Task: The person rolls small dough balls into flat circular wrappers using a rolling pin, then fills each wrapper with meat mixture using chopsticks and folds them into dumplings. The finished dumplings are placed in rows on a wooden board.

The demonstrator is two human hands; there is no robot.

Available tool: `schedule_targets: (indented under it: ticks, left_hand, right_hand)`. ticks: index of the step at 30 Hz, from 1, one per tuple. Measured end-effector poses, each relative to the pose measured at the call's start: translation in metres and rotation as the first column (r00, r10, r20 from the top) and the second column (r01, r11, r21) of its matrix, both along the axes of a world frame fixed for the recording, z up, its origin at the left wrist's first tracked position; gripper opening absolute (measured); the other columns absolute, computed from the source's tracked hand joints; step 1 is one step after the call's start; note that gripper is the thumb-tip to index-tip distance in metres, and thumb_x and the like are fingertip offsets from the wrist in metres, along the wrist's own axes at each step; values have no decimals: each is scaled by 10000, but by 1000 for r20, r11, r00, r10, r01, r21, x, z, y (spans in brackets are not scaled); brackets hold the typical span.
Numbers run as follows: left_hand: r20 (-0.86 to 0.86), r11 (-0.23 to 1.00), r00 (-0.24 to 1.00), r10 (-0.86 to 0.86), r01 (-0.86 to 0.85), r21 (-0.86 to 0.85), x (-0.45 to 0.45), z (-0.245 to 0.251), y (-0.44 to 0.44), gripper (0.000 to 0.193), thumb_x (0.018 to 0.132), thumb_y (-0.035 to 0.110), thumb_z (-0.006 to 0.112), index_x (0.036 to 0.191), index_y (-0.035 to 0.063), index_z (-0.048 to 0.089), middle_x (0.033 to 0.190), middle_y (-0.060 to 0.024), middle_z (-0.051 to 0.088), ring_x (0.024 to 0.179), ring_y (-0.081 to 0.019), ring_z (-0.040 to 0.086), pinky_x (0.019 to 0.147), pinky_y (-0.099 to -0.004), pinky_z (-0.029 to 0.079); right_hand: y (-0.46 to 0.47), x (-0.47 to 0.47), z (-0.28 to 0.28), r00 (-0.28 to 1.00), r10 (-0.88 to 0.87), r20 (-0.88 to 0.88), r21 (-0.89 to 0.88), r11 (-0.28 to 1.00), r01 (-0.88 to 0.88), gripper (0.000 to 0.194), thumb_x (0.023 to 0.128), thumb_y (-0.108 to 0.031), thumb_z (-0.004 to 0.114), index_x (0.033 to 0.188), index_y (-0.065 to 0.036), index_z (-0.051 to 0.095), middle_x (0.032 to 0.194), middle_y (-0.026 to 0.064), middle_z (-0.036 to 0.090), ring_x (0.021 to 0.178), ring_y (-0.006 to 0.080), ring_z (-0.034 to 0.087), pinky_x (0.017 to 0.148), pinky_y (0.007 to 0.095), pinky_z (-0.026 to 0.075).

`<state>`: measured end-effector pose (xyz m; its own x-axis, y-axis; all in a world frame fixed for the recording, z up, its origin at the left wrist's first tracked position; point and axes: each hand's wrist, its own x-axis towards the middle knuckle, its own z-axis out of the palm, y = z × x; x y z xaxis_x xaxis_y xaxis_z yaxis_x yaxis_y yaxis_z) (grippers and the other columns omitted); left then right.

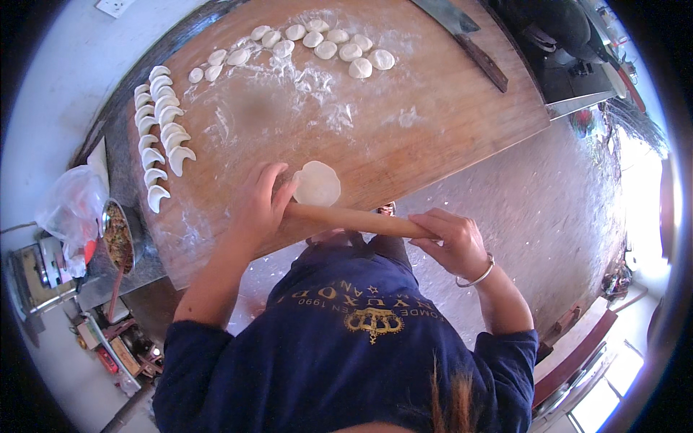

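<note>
My right hand [452, 241] is closed around the right end of a wooden rolling pin [357, 220], which lies across the near edge of a floured wooden board [422, 146]. At the pin's left end is my left hand [265, 195], its thumb and fingers spread at the left edge of a thin, round dough wrapper [318, 184]; whether it grips the wrapper or the pin is unclear. Flattened dough pieces [351, 52] lie scattered along the board's far side. Two rows of folded dumplings [176, 139] line its left side.
A cleaver [482, 62] rests at the board's far right. Left of the board stand a metal bowl of chopped filling [118, 233] with a utensil in it and a clear plastic bag [76, 205]. A dark wok [563, 27] is at the upper right.
</note>
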<state>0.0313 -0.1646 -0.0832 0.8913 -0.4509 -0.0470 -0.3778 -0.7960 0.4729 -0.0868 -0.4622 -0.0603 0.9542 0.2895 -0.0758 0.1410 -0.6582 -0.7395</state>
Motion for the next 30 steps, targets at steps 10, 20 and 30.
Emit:
schedule_targets:
  ticks: [10, 20, 30]
  left_hand:
    - [115, 992, 993, -1, 15, -125, 36, -1, -25, 535, 917, 324, 414, 1367, 50, 321, 1425, -192, 275, 1316, -365, 246, 1070, -495, 158]
    - [202, 994, 979, -27, 48, -102, 44, 4, -35, 513, 911, 316, 423, 1327, 20, 377, 1406, -197, 312, 1298, -361, 282, 1070, -453, 196]
    - [-150, 991, 986, 73, -89, -102, -3, -17, -25, 337, 763, 211, 620, 1048, 44, 558, 1030, -163, 573, 971, -295, 547, 802, -383, 442]
  right_hand:
    - [0, 45, 1, 983, -63, 170, -102, 991, 81, 333, 729, -136, 703, 1029, -21, 616, 853, 120, 607, 713, 263, 624, 618, 316, 498]
    - [-16, 52, -8, 990, -137, 22, -50, 989, 138, 247, 774, -224, 667, 979, -89, 643, 850, 113, 614, 734, 298, 605, 631, 362, 482]
    - [1, 29, 3, 996, -12, -86, -14, 1000, 11, 316, 760, -255, 683, 1021, -88, 621, 864, 133, 620, 786, 316, 613, 664, 373, 489]
